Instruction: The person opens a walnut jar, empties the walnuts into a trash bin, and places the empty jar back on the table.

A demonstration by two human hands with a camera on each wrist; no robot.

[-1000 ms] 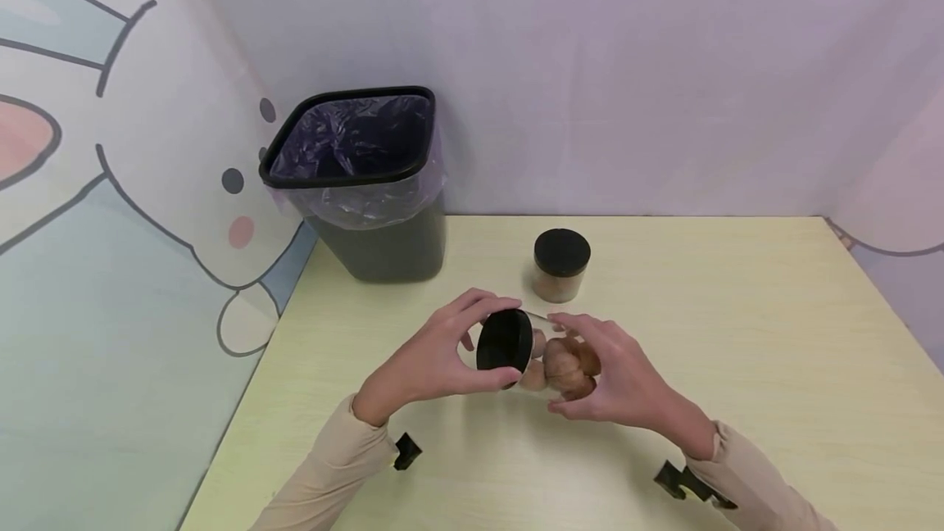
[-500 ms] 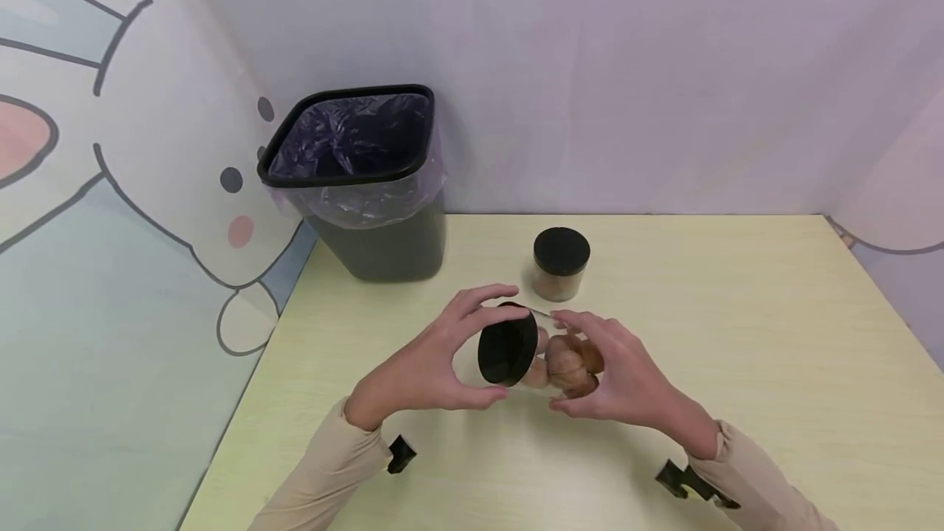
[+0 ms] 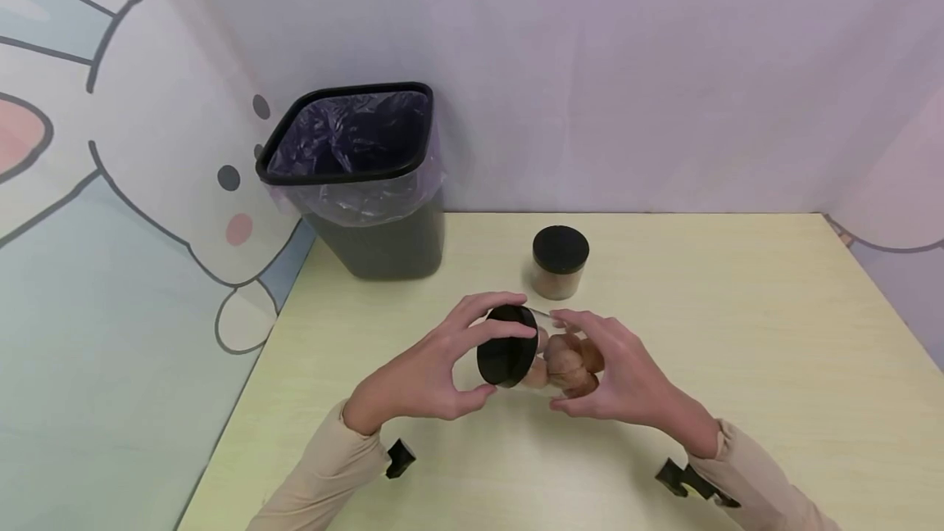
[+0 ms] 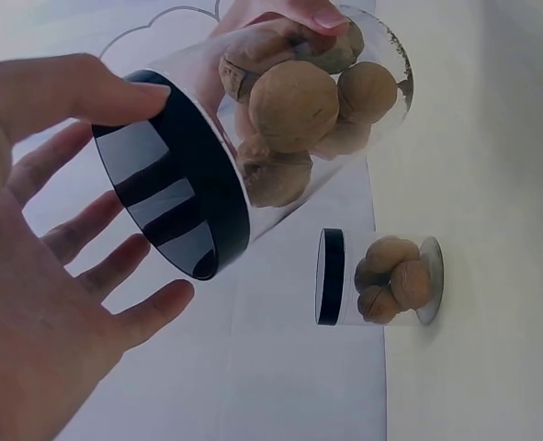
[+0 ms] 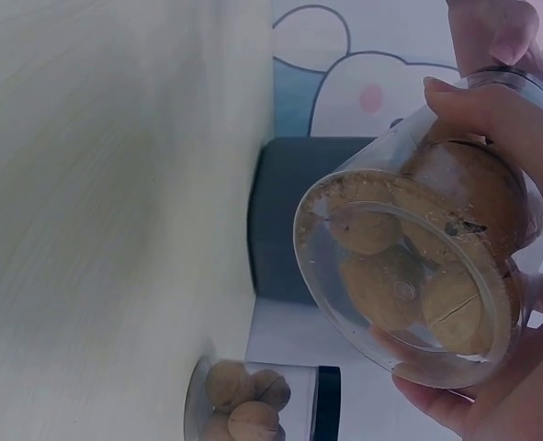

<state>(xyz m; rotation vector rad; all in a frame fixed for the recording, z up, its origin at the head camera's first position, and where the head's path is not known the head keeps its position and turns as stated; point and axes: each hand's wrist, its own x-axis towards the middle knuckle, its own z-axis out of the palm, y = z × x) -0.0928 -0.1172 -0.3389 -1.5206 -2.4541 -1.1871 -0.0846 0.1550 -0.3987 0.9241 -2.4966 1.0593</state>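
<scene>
Clear plastic forms the jar (image 3: 555, 360) held on its side above the pale wooden table (image 3: 737, 351), roughly mid-table in front of the person, with its black lid (image 3: 506, 346) facing left. The left hand (image 3: 431, 363) curls around that lid: the thumb tip and the fingertips (image 4: 152, 90) lie on the lid's rim, spread wide, while the palm stays off the flat glossy face. The right hand (image 3: 615, 367) grips the jar's body, fingers wrapped over the top and thumb beneath, so the clear wall is pinched between them. Inside are walnuts (image 4: 294, 106), round, tan and wrinkled, packed against the wall and the flat bottom (image 5: 409, 276); brown dust clings to the bottom edge. Whether the lid is screwed tight or loosened cannot be told from any view. The right hand hides much of the jar's far side, and the wrist views cut off both palms. Behind, a second jar (image 3: 560, 261) stands upright with its own black lid on, also holding walnuts, well apart from the hands. A dark square bin (image 3: 369, 187) lined with a thin crinkled purple bag stands at the table's far left corner. Beige sleeves (image 3: 324, 474) cover both forearms.
</scene>
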